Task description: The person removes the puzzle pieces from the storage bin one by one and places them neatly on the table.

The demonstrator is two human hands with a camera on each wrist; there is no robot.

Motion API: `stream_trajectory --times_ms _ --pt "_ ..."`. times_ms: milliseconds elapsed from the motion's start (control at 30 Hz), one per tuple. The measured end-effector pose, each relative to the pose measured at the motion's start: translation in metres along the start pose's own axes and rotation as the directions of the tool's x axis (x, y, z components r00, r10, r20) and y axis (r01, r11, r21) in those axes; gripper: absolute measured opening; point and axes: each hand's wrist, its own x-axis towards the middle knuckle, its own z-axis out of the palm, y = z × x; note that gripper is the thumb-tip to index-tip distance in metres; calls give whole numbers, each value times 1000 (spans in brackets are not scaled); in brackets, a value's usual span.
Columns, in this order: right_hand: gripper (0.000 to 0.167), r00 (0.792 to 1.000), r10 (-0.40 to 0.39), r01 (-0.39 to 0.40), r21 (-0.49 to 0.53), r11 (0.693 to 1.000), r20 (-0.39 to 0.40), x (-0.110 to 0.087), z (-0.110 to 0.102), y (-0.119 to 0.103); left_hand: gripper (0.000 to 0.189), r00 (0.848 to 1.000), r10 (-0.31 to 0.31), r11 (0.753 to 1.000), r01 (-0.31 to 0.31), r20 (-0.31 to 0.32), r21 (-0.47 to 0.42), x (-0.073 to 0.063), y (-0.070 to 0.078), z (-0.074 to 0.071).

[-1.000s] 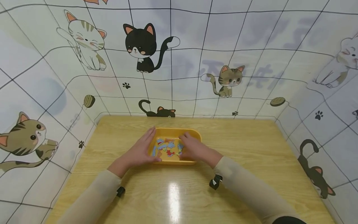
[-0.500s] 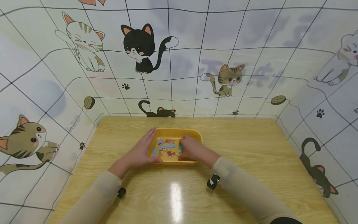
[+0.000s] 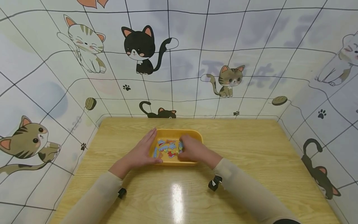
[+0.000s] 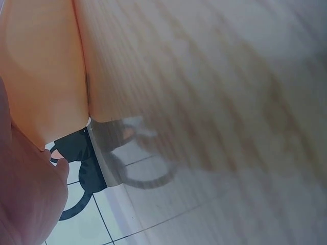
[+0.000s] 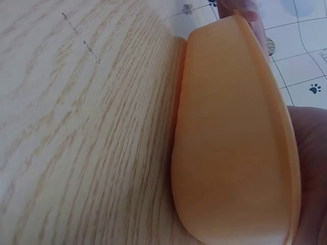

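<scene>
A yellow plastic tray [image 3: 174,163] rests on the table, with several thin, colourful cut-out pieces [image 3: 171,154] lying on its floor. At its left end is my left hand [image 3: 141,152]; the fingers extend along the side and the thumb lies on the front rim. My right hand [image 3: 192,150] reaches over the right end, fingers down inside among the pieces. A blue-green piece [image 3: 180,146] lies beside those fingers; whether they pinch anything is hidden. Both wrist views mostly show the tray's outer wall [image 5: 230,122], with part of the right hand [image 5: 312,148] behind the rim.
The wood-grain table [image 3: 237,149] reflects a bright light in front of the tray. Walls with a cat-pattern covering [image 3: 184,87] enclose the back and both sides. A small black device [image 3: 214,183] hangs under the right sleeve, another [image 3: 121,193] under the left.
My right hand has shifted slightly within the right end of the tray, fingers staying low among the pieces. The left hand and the tray hold their place.
</scene>
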Motion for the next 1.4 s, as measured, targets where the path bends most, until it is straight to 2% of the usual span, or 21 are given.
stream_trajectory --times_ms 167,333,467,633,967,1200,1400 --pt "80 998 -48 52 92 994 -52 -4 -7 4 140 1000 10 1000 -10 -3 8 2 3 -2" --pt "78 994 -75 89 209 974 -77 -11 -18 14 141 1000 3 1000 -3 0 18 2 4 -2" --pt "75 988 -101 128 260 957 -115 -18 -33 25 141 1000 -10 1000 10 -2 27 1 3 -2" --pt "75 980 -136 170 254 952 -145 -27 -54 44 141 1000 -15 999 15 -6 30 -1 2 0" --pt "70 979 -117 159 269 950 -164 -43 -85 85 139 1000 -5 1000 5 -15 22 -1 7 -2" --pt "69 981 -116 158 288 945 -157 -46 -93 109 137 1000 -5 999 6 -21 35 -2 8 -3" --pt "68 986 -95 132 299 945 -134 -46 -86 131 138 1000 -12 1000 12 -13 24 -2 7 -3"
